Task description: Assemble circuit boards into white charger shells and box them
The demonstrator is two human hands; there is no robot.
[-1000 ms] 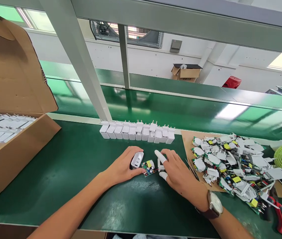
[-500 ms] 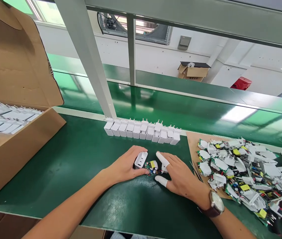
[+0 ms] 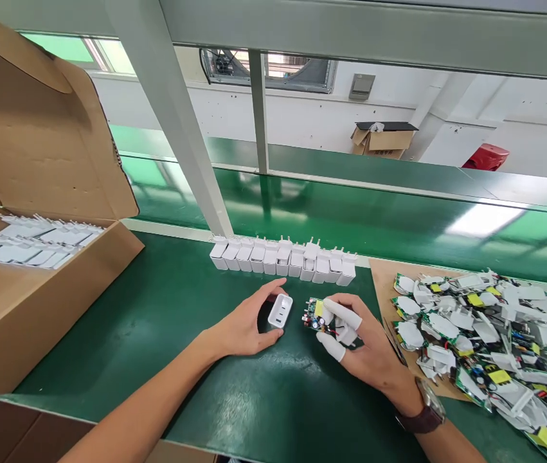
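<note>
My left hand point(image 3: 242, 321) curls around a white charger housing point(image 3: 280, 311), its thumb at the near end and its fingers at the far side. Slots show in the housing's upward face. In my right hand point(image 3: 362, 341), a green circuit board point(image 3: 315, 314) with a yellow-wrapped transformer is pinched between thumb and fingers. White finger cots cover the thumb and a fingertip. A white plug piece point(image 3: 346, 333) hangs at the board's rear, partly hidden under these fingers. Board and housing are a short gap apart.
Behind my hands stands a row of white chargers point(image 3: 283, 258). Several circuit boards with white plug pieces point(image 3: 485, 334) are heaped at the right on a cardboard sheet point(image 3: 383, 283). An open carton point(image 3: 75, 276) holding white chargers stands left. A grey post point(image 3: 181, 128) rises behind the bench.
My right hand has lifted the circuit board and moved it right, away from the housing, turning it. My left hand stays with the housing, its thumb off the board. The view has shifted slightly.
</note>
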